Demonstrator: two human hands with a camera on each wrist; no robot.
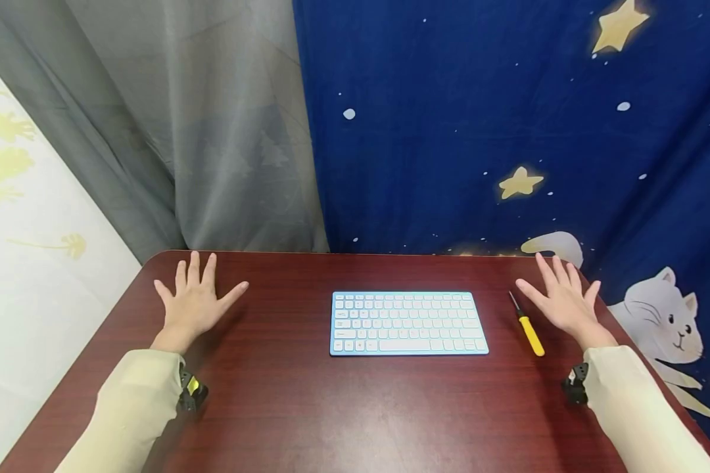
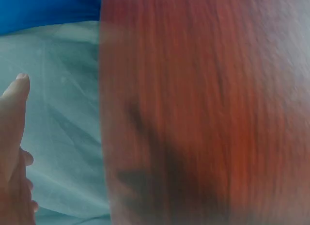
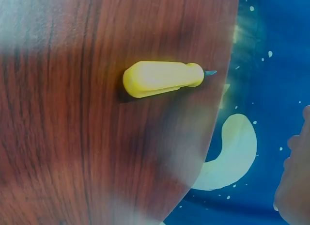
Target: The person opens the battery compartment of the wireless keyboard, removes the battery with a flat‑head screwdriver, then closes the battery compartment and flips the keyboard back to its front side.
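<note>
My left hand (image 1: 192,307) is spread over the far left part of the table, fingers straight and apart, holding nothing. In the left wrist view part of the left hand (image 2: 12,137) shows at the left edge, with its shadow on the wood. On the far right, my right hand (image 1: 564,302) is also spread with nothing in it. Just left of it lies a screwdriver (image 1: 531,336) with a yellow handle and a thin shaft pointing away from me. The screwdriver's yellow handle (image 3: 160,79) fills the middle of the right wrist view. A white and blue keyboard (image 1: 408,324) lies between the hands.
The dark red wooden table (image 1: 355,414) has a rounded far left corner. Behind its far edge hang a grey curtain (image 1: 236,131) and a blue curtain (image 1: 426,131) with stars and a cat. A dark wrist device (image 1: 192,389) sits at each cuff.
</note>
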